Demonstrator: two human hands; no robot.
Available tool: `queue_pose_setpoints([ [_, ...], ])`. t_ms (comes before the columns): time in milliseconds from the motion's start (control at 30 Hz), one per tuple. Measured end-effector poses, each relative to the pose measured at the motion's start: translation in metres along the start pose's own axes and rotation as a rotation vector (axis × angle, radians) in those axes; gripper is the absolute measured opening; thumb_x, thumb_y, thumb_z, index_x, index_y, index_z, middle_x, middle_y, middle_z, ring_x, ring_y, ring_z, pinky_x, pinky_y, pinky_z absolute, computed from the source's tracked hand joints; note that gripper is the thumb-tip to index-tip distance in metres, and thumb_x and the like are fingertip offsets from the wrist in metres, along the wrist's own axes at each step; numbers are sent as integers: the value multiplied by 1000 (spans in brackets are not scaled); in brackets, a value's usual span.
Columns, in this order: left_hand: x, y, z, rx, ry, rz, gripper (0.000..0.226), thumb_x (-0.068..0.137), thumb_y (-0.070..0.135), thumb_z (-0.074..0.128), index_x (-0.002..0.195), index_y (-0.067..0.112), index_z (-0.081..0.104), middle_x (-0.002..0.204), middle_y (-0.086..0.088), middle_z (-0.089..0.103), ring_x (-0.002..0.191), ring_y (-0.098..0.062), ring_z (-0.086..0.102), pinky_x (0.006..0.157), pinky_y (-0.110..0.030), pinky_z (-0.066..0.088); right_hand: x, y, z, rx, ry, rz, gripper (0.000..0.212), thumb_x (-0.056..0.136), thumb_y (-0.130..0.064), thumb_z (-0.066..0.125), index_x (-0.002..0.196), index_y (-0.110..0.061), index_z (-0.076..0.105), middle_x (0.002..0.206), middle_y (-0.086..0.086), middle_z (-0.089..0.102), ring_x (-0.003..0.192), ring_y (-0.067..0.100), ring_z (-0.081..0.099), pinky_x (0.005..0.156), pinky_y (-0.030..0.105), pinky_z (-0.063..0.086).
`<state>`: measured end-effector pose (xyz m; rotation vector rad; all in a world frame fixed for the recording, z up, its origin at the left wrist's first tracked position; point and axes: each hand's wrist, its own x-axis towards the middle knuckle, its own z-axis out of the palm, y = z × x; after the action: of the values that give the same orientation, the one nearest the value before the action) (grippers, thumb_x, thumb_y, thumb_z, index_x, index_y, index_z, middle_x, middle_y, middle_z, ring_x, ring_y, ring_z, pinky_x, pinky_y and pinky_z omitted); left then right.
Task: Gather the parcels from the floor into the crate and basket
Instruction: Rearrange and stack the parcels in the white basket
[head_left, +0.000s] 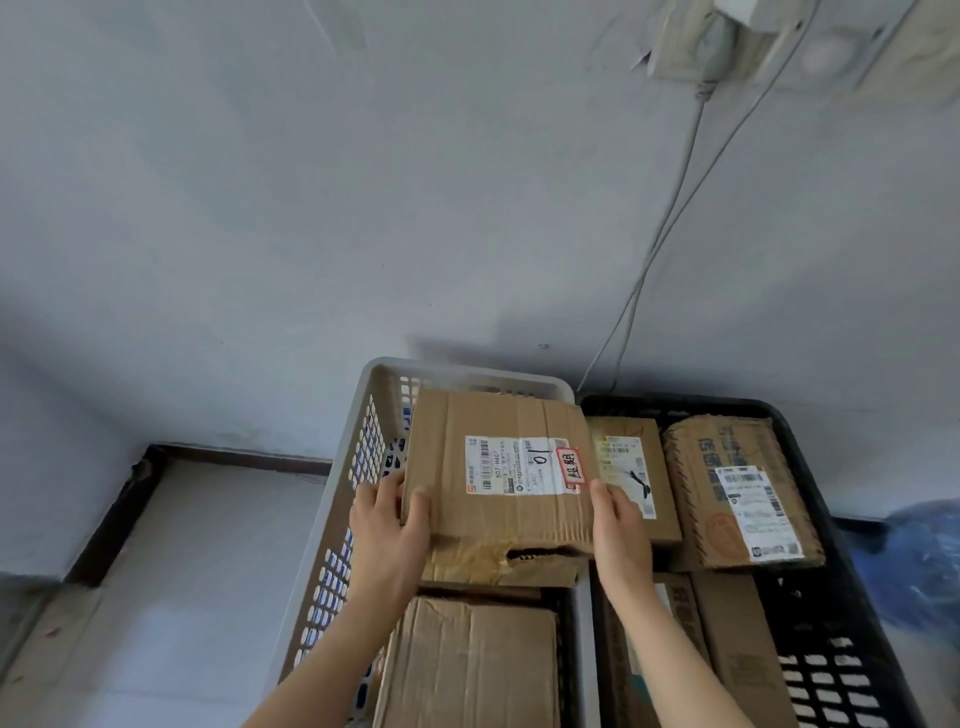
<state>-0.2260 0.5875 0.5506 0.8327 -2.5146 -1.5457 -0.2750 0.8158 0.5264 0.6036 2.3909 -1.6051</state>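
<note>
Both hands, left (387, 525) and right (621, 525), clasp a torn, labelled cardboard parcel (498, 478).

A pale grey-blue wall (363, 182) filled most of the frame. Two thin cables (670, 223) ran down it from a white fixture (727, 41) at upper right. Light floor (171, 571) with dark skirting (119, 514) lay lower left.

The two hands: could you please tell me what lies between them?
In the head view, the labelled cardboard parcel lies between the left hand and right hand, over the white basket.
</note>
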Motion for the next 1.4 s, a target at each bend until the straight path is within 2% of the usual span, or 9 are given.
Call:
queue_pose_setpoints([
  [100,-22,-2,-6,12,24,21,23,93,48,34,101,37,52,102,17,44,104,-15,45,88,-37,42,-10,-4,-11,67,-25,20,39,102,-47,37,90,-25,66,93,0,72,89,17,67,77,35,52],
  [267,-25,3,-30,-61,136,-67,38,103,36,25,82,29,56,94,4,53,87,-11,54,73,-31,46,-19,-21,-14,197,-129,-23,36,105,-38,37,91,-25,68,93,-4,72,90,6,64,77,25,46],
  [533,-6,16,-49,-128,250,-6,31,103,27,31,117,19,57,112,2,50,106,-12,45,93,-27,32,-19,-45,20,271,-222,-134,20,96,-54,43,107,-43,56,125,-3,55,121,12,51,108,41,40],
  [633,-4,13,-58,-182,304,-75,34,103,28,28,97,13,58,96,-1,54,92,-20,48,79,-34,37,-24,-44,23,286,-207,-150,49,85,-69,43,105,-27,59,116,4,58,111,16,57,100,38,45],
  [800,-4,7,-63,-237,253,-131,36,92,30,37,72,0,43,82,-18,42,69,-17,39,66,-42,37,-28,-40,21,305,-110,-69,42,103,-40,38,75,-10,46,78,8,52,77,21,53,79,35,42],
  [967,-10,15,-53,-93,161,-83,5,89,9,56,90,4,57,105,-2,46,94,-16,51,71,-19,36,-27,-34,25,182,-129,-59,26,98,-40,52,98,-14,52,100,6,58,91,19,58,77,31,48],
  [1067,-8,18,-51,-100,156,-104,25,88,12,57,112,13,51,115,-1,42,103,-18,50,83,-28,38,-25,-27,27,38,-198,-33,48,89,-54,57,127,-25,51,125,4,47,115,22,51,99,46,48],
  [1167,-9,22,-47,-141,114,-171,51,83,26,57,132,16,50,116,2,35,105,-17,48,94,-33,41,-29,-31,22,-15,-226,-31,40,91,-49,59,124,-29,53,122,2,39,117,21,47,103,47,46],
  [1400,-24,49,-36,-337,46,-20,44,95,13,48,138,23,49,123,3,38,109,-11,48,77,-16,38,-40,-49,-15,220,-130,-63,20,98,-34,53,105,-16,59,99,5,69,89,18,67,67,27,48],
])
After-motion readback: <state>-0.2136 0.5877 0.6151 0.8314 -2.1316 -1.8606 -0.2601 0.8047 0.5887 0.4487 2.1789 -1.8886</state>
